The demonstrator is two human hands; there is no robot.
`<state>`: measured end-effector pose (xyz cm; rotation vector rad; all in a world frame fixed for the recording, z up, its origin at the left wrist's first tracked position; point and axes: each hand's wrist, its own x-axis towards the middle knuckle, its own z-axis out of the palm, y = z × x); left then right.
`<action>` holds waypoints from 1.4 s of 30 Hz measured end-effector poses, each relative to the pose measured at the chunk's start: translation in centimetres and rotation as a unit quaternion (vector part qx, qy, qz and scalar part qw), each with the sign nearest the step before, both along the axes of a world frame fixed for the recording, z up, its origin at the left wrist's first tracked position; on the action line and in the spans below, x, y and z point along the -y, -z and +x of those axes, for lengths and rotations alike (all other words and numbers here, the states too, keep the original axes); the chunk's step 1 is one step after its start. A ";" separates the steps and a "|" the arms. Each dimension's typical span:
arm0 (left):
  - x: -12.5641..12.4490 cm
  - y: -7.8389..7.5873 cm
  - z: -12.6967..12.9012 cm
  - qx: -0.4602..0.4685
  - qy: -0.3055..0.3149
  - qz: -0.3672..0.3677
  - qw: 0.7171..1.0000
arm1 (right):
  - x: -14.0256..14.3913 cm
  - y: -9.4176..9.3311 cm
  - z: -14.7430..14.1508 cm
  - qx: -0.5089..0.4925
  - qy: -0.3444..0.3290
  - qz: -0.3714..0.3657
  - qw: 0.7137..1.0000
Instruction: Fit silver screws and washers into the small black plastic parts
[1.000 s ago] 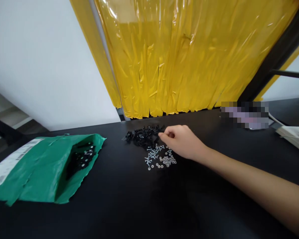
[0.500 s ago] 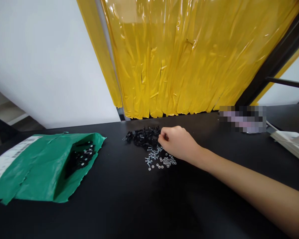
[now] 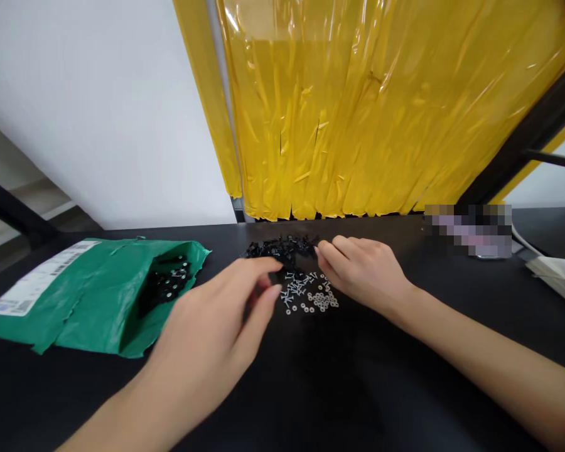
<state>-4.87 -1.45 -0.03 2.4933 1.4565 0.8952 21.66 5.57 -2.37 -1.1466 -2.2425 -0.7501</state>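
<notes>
On the black table lies a heap of small black parts (image 3: 287,245). In front of it are a loose cluster of silver screws (image 3: 295,286) and a group of metal washers (image 3: 324,300). My left hand (image 3: 226,307) reaches over from the left, thumb and fingers apart, with its fingertips just left of the screws and nothing visible between them. At the right side of the heap is my right hand (image 3: 362,270); its fingers are curled together, and whatever they pinch is hidden.
A green mailing bag (image 3: 94,307) lies at the left, its mouth facing right with black parts and washers inside. Yellow plastic strips (image 3: 329,125) hang behind the table (image 3: 339,389). At the right are a blurred-out object (image 3: 475,232) and a white device (image 3: 555,276) with a cable.
My left hand has come into view from the lower left, up to the screws. The right hand stays by the heap, its fingers still curled. The view has shifted slightly.
</notes>
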 end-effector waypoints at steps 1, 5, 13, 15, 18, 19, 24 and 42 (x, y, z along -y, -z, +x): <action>-1.5 -0.5 1.3 -0.012 0.004 -0.009 1.000 | 0.1 -0.1 -0.1 0.003 -0.009 0.014 1.000; -5.3 -0.6 4.5 0.031 0.009 -0.056 0.998 | 0.8 -0.5 -0.7 -0.010 -0.040 0.040 0.998; -5.7 -0.5 3.6 0.144 0.047 -0.158 0.976 | 2.0 -0.8 -1.5 -0.169 -0.072 -0.185 0.965; -5.8 -0.3 2.7 0.168 0.026 -0.164 0.972 | 1.6 -0.4 -1.2 -0.216 -0.043 -0.279 0.935; -5.9 0.3 1.6 0.200 0.028 -0.175 0.964 | 0.8 0.4 -0.1 -0.215 -0.022 -0.334 0.918; -5.9 0.4 1.4 0.199 0.035 -0.184 0.962 | 0.6 0.6 0.3 -0.212 -0.020 -0.350 0.912; -5.5 0.5 1.5 0.187 0.044 -0.229 0.954 | 0.4 0.8 1.7 -0.206 -0.042 -0.416 0.885; -4.5 0.5 2.4 0.304 0.047 -0.301 0.903 | 1.1 1.7 1.0 -0.186 -0.046 -0.441 0.877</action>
